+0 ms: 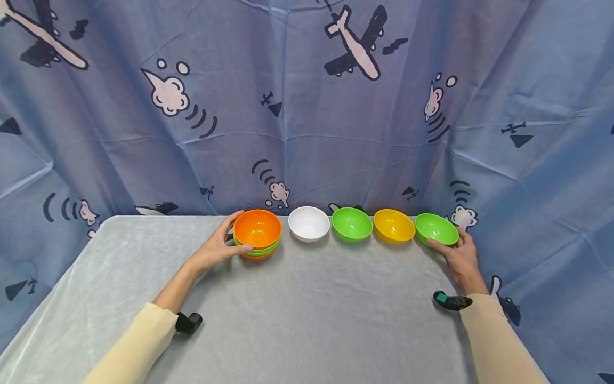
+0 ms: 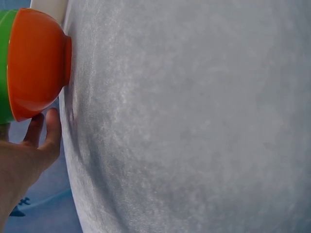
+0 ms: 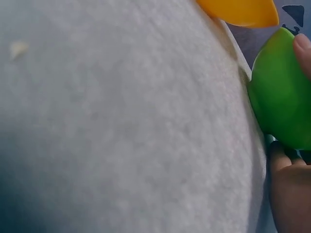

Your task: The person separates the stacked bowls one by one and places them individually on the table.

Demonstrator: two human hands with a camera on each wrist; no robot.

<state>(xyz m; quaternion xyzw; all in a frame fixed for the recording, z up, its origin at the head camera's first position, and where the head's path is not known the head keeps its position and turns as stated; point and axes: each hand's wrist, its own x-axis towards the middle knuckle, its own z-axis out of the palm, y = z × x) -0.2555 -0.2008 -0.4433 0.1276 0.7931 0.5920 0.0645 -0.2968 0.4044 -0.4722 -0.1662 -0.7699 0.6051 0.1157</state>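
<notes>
At the left end of a row of bowls, my left hand (image 1: 218, 246) holds a stack of bowls, thumb on the near side and fingers round the far left side. An orange bowl (image 1: 257, 228) tops the stack, green rims show below it, and another orange bowl (image 2: 36, 63) is at the bottom. My right hand (image 1: 461, 260) grips the green bowl (image 1: 435, 229) at the right end. Its thumb lies on the near rim, and the other fingers are at the right side. In the right wrist view, this green bowl (image 3: 282, 92) partly leaves the frame.
Between the hands stand a white bowl (image 1: 309, 224), another green bowl (image 1: 352, 224) and a yellow bowl (image 1: 394, 226), all along the far edge of the grey cloth-covered table (image 1: 316, 320). A blue patterned curtain (image 1: 307, 106) hangs right behind them.
</notes>
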